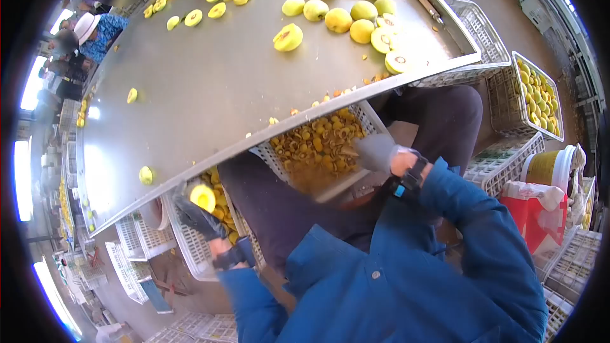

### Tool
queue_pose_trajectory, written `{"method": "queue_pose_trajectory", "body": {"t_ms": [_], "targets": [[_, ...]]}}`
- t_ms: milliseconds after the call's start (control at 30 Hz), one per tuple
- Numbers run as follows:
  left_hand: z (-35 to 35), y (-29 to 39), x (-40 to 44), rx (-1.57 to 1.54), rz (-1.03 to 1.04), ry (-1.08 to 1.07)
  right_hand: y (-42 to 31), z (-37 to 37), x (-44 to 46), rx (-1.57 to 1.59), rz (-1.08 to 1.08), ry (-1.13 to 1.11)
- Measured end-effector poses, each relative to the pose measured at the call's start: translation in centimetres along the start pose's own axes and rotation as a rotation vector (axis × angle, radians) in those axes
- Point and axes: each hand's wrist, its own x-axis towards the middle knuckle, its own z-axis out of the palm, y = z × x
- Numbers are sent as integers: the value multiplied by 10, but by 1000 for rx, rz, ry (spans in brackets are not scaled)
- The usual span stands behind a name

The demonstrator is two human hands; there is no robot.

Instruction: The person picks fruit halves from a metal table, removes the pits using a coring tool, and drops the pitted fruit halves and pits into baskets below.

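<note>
Apparently, you're at the drop-off step: your left hand (196,214) is at a yellow fruit half (203,198) over the lower-left crate (192,248). Your blurred right hand (376,152) hovers apart, near centre. Neither grip is clear; the next move calls for a gentle, rim-clearing release.

The right hand (376,152) is blurred by motion, so I cannot tell how its grip stands or whether something is inside. The left hand (198,215) is also blurred; its hold on the peach half (203,198) is not certain. The near edge of the tabletop (190,89) hides part of the crate (348,187) between the legs. The tabletop's far side is cut off above. The far-left people (105,30) are too small for detail.
</note>
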Motion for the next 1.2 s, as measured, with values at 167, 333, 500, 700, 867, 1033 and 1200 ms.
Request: {"method": "queue_pose_trajectory", "body": {"t_ms": [167,333,500,700,867,1033,1200], "targets": [[-24,7,36,907,510,-161,-9,-6,-24,155,-25,87],[194,90,29,599,922,-722,-15,7,-31,363,-138,240],[393,81,40,560,1338,-1004,-16,-7,-49,387,-95,212],[488,44,58,789,921,-1319,-15,-16,-58,478,5,136],[459,50,58,472,549,-1341,-16,-20,-55,511,-1,111],[397,68,46,-409,-320,-1370,-14,-20,-58,499,3,117],[348,79,24,-720,-716,-1301,-17,-46,-57,592,-47,538]]}}
